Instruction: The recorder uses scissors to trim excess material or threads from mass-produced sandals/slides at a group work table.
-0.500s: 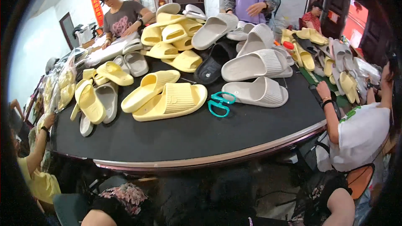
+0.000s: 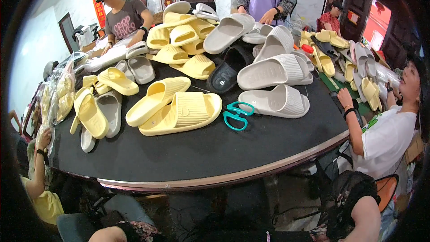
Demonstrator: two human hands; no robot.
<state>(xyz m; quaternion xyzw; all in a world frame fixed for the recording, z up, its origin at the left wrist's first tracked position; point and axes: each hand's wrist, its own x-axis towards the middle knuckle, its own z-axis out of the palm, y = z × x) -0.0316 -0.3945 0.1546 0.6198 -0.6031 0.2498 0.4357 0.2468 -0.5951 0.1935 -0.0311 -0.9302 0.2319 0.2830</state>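
Head view: cannot find left hand or right hand in frame, so cannot tell whether spread, closed or holding something. Can see a pair of yellow slides point(image 2: 192, 107) straight ahead, lying on the black table point(image 2: 201, 161) in from its near edge, one partly behind the other, with teal-handled scissors point(image 2: 238, 111) just beside them on the right and a grey slide point(image 2: 293, 101) next to those; cannot judge closeness to either hand. Can make out behind them a black slide point(image 2: 230, 71), a heap of yellow slides point(image 2: 177, 54) and a stack of grey slides point(image 2: 291, 67).
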